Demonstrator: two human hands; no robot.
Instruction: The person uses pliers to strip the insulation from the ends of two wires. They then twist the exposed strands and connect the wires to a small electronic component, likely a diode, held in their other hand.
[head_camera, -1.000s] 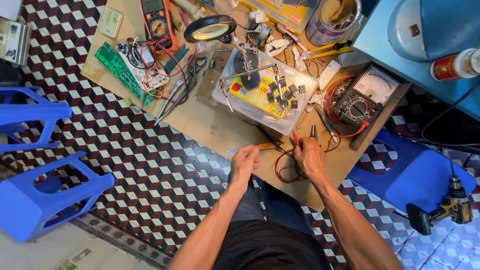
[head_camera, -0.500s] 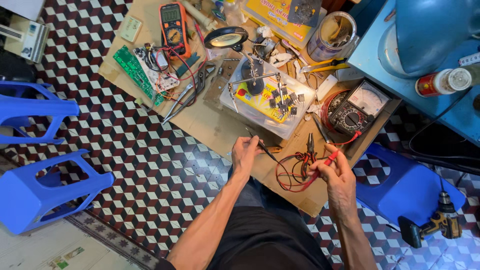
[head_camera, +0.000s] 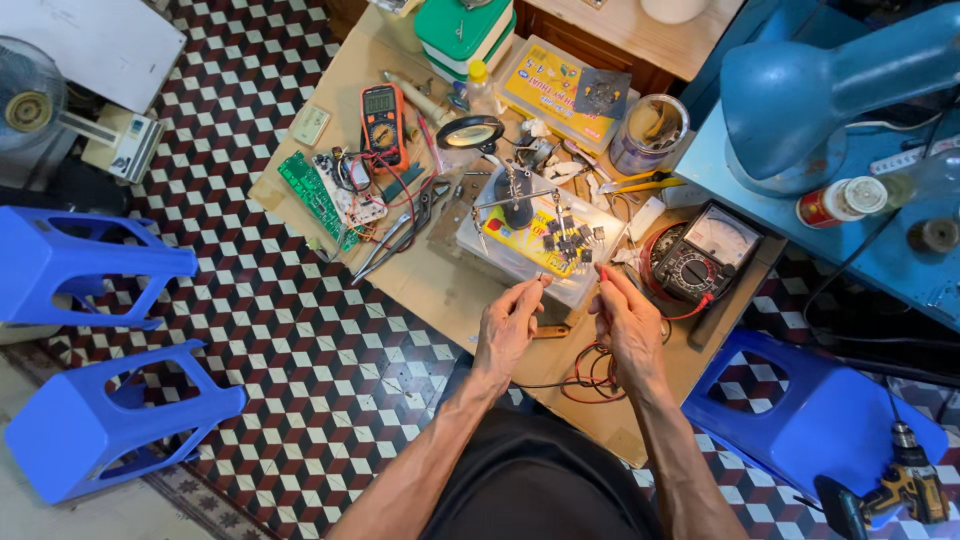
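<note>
The person sits at a low wooden board (head_camera: 455, 290) laid over the tiled floor, both hands raised over its near edge. The left hand (head_camera: 508, 325) has its fingers pinched together on a thin black probe, whose tip I can hardly see near the thumb. The right hand (head_camera: 628, 322) is closed around the red probe (head_camera: 603, 275), whose red end shows just above the fingers. The two hands are near each other but do not touch. Below them, red and black leads (head_camera: 590, 375) lie in loose coils on the board, and one red wire runs to the analog meter (head_camera: 708, 250), which lies just right of the right hand.

Just beyond the hands there is a clear plastic box (head_camera: 530, 250) with a yellow card and small dark components on top. A small stand with clips (head_camera: 515, 195) rises from it. Farther away I see a magnifying glass (head_camera: 470, 131), an orange digital multimeter (head_camera: 382, 120) and a green circuit board (head_camera: 312, 195) with pliers beside it. Two blue plastic stools (head_camera: 90, 340) lie on their sides at the left, and a cordless drill (head_camera: 890, 490) rests at the lower right.
</note>
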